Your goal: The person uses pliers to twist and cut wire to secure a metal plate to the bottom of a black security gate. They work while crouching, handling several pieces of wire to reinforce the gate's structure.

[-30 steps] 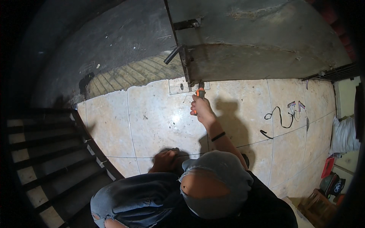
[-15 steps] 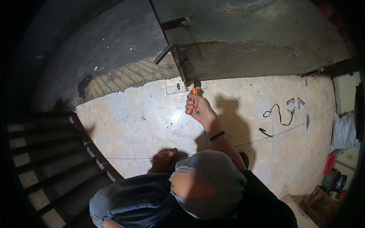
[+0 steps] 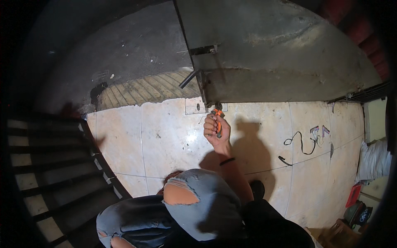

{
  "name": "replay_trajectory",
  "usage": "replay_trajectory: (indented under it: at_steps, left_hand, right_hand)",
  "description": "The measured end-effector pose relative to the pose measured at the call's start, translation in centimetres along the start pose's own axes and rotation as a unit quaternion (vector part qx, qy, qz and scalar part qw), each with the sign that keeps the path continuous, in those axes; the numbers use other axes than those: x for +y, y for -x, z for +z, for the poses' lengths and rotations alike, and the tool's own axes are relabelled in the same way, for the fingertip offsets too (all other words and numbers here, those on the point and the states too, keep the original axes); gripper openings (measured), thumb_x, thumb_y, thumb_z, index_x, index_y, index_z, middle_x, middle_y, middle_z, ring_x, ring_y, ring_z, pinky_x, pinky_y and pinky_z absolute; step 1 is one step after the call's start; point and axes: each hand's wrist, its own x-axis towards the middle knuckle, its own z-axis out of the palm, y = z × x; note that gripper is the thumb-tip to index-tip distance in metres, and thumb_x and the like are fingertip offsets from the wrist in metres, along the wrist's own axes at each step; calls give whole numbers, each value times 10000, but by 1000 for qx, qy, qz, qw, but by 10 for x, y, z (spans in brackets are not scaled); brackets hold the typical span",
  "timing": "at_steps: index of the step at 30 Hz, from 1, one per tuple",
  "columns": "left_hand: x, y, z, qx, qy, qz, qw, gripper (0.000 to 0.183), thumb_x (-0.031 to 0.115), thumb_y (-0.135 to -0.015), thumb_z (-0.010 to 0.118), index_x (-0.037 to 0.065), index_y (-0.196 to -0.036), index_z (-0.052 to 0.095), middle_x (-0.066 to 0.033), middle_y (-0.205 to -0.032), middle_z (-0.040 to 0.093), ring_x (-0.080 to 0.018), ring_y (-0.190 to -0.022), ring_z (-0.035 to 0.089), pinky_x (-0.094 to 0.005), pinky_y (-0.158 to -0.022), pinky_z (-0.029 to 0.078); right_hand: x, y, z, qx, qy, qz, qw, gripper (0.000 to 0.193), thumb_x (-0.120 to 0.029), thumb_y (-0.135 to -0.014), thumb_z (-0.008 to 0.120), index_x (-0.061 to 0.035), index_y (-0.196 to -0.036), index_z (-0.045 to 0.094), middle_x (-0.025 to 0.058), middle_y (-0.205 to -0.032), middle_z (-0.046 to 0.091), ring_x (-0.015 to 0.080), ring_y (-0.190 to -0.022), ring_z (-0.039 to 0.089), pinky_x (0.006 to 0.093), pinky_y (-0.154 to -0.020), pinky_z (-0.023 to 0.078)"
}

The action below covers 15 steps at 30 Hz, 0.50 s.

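My right hand (image 3: pixel 218 131) is closed round orange-and-black pliers (image 3: pixel 219 120), its palm side partly turned up. Their dark jaws reach the lower corner of a dark metal door (image 3: pixel 248 84), at a small dark fitting by the floor; whether they grip it is too small to tell. A bolt with a slanted metal handle (image 3: pixel 189 79) juts from the door's edge just above. My left hand (image 3: pixel 170 177) is almost wholly hidden behind my raised knee in ripped jeans, so its fingers do not show.
Dark metal steps or slats (image 3: pixel 53 182) stand at the left. A black cord (image 3: pixel 304 145) and small purple-and-white scraps (image 3: pixel 320 133) lie on the tiled floor (image 3: pixel 165 140) at right. Further right are a white sack (image 3: pixel 373 161), a red object (image 3: pixel 353 195) and a wooden stool (image 3: pixel 339 235).
The view has shifted, so the door sits lower in it. My right hand has rolled, showing more of the pliers' handles. My knee now covers most of my left hand.
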Motion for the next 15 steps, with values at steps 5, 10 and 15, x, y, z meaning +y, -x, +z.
replay_trajectory:
  at_steps: [5, 10, 15]
  left_hand:
    - [3, 5, -8, -16, -15, 0, 1000, 350, 281, -865, 751, 62, -1115, 640, -141, -955, 730, -333, -863, 733, -447, -761, 588]
    - [1, 5, -6, -20, -29, 15, 999, 357, 282, -869, 747, 58, -1124, 637, -144, -942, 725, -330, -851, 731, -444, -755, 587]
    - [-5, 0, 0, 27, -7, 75, 997, 346, 259, -865, 763, 59, -1108, 619, -157, -993, 717, -335, -880, 725, -452, -782, 583]
  right_hand:
    - [3, 0, 0, -6, 28, 5, 1000, 173, -220, -1026, 553, -58, -1086, 558, 7, -871, 543, 116, -760, 552, 340, -800, 511]
    - [6, 20, 31, 100, 203, 9, 974, 482, -280, -1019, 540, -8, -1415, 514, 151, -1381, 613, 307, -1363, 531, 707, -1199, 226]
    - [-36, 111, 50, 360, 376, 223, 824, 465, -279, -1022, 524, -6, -1398, 551, 213, -1444, 554, 364, -1364, 512, 688, -1099, 400]
